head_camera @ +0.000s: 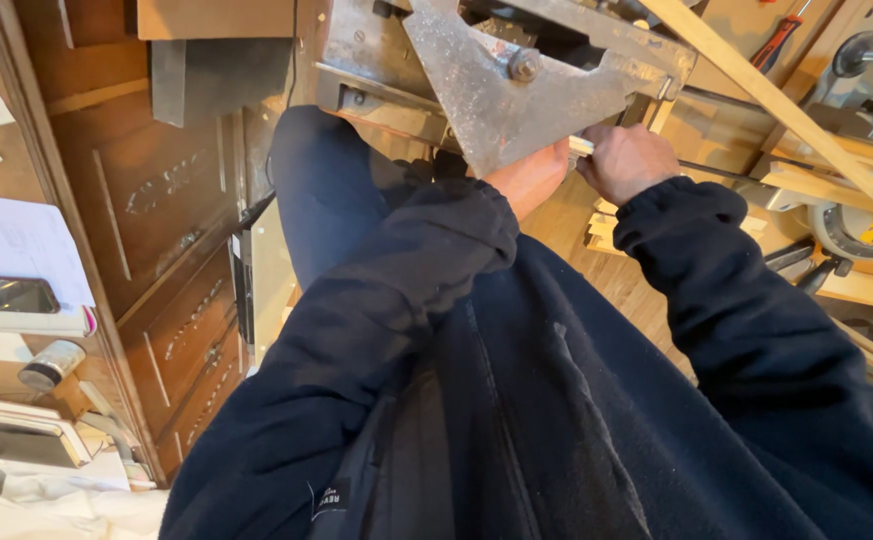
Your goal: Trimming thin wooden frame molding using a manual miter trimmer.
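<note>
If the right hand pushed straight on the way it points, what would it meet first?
Likely the grey metal bracket plate: the right hand, closed on a thin pale rod, points up-left toward it. Depth is unclear.

On the bench's left edge beside me lies a dark rectangular phone screen (pixel 7 294), with a small white label (pixel 331 496) on my dark jacket hem.

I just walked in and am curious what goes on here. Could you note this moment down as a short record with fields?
Place: a woodworking shop, seen from the person's head looking down
Left hand: pressed against the underside of a worn metal machine plate
Right hand: fist closed around a thin pale rod under that plate
Clothing: dark fleece sleeves
Left side: carved wooden cabinet, a phone lying on papers
Right side: a long wooden strip, a round saw unit
</note>
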